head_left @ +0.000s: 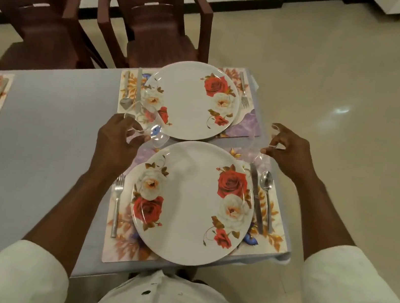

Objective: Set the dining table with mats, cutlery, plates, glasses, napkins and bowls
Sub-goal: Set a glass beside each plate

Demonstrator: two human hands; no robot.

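Left hand (118, 137), fingers curled round a clear glass (148, 126) tilted away toward the far plate (192, 99), over that mat's corner. Right hand (287, 150), pinching a second clear glass (261, 146), nearer the near mat (272, 217), just beyond knife (256, 198) and spoon (267, 192).

My left hand (117, 142) grips a clear glass (145, 123) tilted above the gap between two rose-patterned plates; my right hand (286, 153) pinches a second clear glass (261, 146) above the far right corner of the near mat (273, 241); the near plate (192, 203) has a fork (116, 203) on its left, a knife (256, 198) and spoon (268, 190) on its right; the far plate (192, 99) sits before two brown chairs (154, 9).
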